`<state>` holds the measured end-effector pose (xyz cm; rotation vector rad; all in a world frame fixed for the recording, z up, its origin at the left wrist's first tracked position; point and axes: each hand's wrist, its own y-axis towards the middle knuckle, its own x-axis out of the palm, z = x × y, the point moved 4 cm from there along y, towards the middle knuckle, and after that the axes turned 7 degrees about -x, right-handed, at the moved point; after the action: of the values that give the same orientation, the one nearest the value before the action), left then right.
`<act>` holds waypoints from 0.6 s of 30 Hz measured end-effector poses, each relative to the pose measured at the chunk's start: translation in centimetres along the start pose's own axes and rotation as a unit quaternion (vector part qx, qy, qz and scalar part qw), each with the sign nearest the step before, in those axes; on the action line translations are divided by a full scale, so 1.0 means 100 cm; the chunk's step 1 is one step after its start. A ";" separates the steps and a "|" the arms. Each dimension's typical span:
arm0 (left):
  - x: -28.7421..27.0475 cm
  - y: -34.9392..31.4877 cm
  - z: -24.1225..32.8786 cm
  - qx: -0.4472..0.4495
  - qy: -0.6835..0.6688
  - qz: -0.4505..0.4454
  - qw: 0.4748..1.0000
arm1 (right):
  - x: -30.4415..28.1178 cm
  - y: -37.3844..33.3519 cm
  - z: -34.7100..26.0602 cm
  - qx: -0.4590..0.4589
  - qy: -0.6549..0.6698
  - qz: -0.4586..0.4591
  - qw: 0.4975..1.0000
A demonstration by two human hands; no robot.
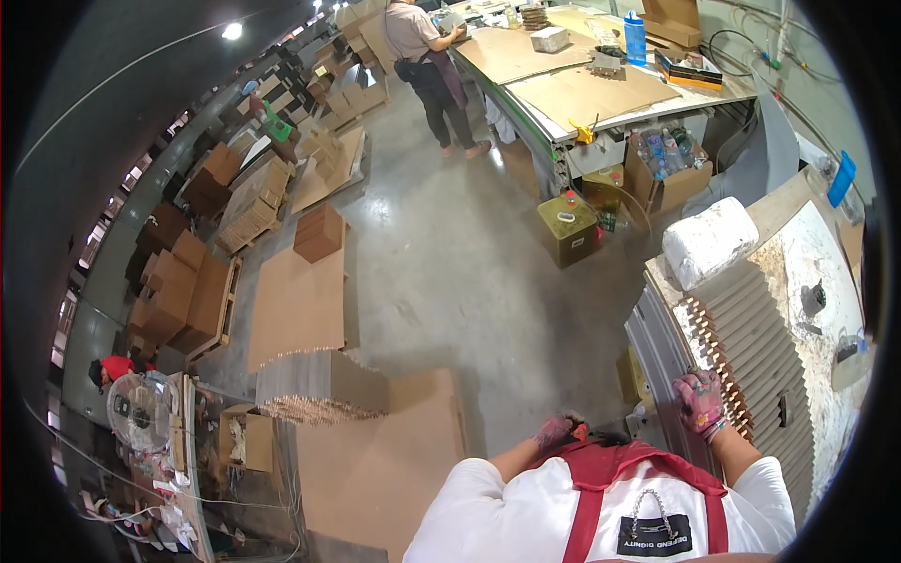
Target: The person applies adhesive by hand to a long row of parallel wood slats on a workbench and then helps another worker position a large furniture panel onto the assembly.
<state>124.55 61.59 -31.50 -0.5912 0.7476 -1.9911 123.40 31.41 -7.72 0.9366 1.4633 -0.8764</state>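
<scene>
My right hand (699,402), in a pink stained work glove, rests at the bench's near left edge with its fingers curled. It is beside a row of copper tube ends (719,366) that stick out of grey ribbed metal panels (765,328). Whether the fingers grip anything is hidden. In front of my apron is my left hand (554,431), also gloved, next to a small red patch; its fingers are mostly hidden. A dark slotted piece (786,409) lies on the panels.
A white wrapped bundle (710,242) sits at the bench's far end. On the floor stand an olive metal can (567,230), a box of bottles (668,169) and a stack of grey copper-ended panels (324,385) on cardboard (385,469). A co-worker (427,66) stands at the far table.
</scene>
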 end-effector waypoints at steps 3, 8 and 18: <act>0.009 -0.001 0.010 0.038 -0.076 -0.081 0.993 | 0.008 -0.002 0.004 -0.013 -0.013 0.011 1.000; 0.012 0.016 -0.008 0.021 0.026 -0.025 0.999 | 0.000 -0.003 0.002 -0.006 -0.009 0.012 1.000; -0.013 0.018 -0.004 -0.004 0.229 0.043 0.972 | 0.003 -0.005 0.006 -0.006 0.014 0.008 1.000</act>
<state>125.98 62.07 -33.22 -0.0930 1.0368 -2.0654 123.15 30.62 -8.03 0.9527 1.4822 -0.8452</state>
